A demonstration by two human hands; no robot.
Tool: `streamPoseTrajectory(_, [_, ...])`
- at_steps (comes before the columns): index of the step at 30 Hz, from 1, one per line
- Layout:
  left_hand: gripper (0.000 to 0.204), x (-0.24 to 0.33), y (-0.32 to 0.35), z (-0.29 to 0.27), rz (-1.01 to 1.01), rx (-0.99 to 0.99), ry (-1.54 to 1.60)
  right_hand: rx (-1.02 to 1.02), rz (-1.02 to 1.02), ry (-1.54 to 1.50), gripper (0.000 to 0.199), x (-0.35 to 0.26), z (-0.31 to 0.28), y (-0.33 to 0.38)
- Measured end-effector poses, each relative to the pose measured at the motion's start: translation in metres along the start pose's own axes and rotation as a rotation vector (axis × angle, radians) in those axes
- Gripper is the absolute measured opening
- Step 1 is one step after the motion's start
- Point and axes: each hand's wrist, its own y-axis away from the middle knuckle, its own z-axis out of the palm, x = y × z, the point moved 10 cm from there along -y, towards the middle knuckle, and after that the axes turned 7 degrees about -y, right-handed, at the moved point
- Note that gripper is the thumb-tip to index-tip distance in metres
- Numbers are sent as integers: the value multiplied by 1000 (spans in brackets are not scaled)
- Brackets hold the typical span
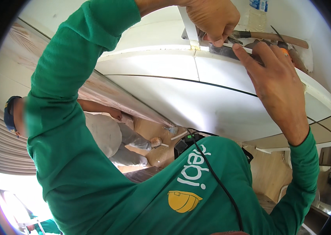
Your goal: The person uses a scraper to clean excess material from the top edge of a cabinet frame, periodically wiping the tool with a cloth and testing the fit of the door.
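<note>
Green-sleeved, the left hand (215, 20) pinches downward while the right hand (276, 76) half-curls beside it, their holds unclear.

White shelf (319, 89) carries loose tools. Dark flat strip (223, 51) runs along the front edge. Wooden-handled tool (283, 38) lies behind, dark end leftward; thin dark rod (277, 33) crosses its handle. Orange item (285, 51) nearby, partly hidden. Clear bottle (257, 20), blue label, behind the handle, top cut off by frame.
</note>
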Motion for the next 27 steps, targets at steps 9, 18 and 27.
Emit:
streamPoseTrajectory(9, [25, 7, -6, -10, 96, 35, -85, -73, 50, 62, 55, 2, -1, -1])
streamPoseTrajectory(18, [38, 7, 0, -10, 26, 74, -144, -97, 47, 117, 63, 2, -2, 5])
streamPoseTrajectory(27, [35, 7, 2, -10, 3, 29, -141, -71, 90, 67, 60, 0, 1, 4])
